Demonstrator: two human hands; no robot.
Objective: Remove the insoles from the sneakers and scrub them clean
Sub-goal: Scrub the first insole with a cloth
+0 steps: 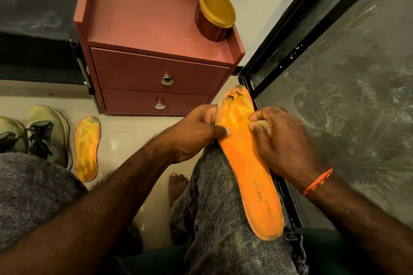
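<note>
Long orange foam insole [248, 169] printed "WEAR" is lying lengthwise along the person's grey-denim knee [214, 219], heel end toward the body, worn and torn toe end pointing at the red-brown two-drawer cabinet [156, 69].

Left hand [196, 131] is gripping the insole's left edge near the forefoot, thumb pressing on top, fingers curling underneath. Right hand [281, 140] is pinching at the insole's right edge with curled fingertips; something small and yellowish seems caught between thumb and forefinger, though I cannot tell whether it is a scrubber, a cloth or peeling lining.

Second orange insole [87, 148], mottled yellow, is lying flat on the pale tile floor [131, 131], left of the cabinet's base, beside the pair of dirty yellow-green sneakers [44, 134]. Yellow-lidded round tub [214, 13] is standing on the cabinet top.

Judgement: both insoles are out; cleaning is under way on the first. To do it well, the left hand should be bracing the forefoot firmly against the knee while the right is working short, light strokes, going gently at the torn toe, which looks likely to rip further.
</note>
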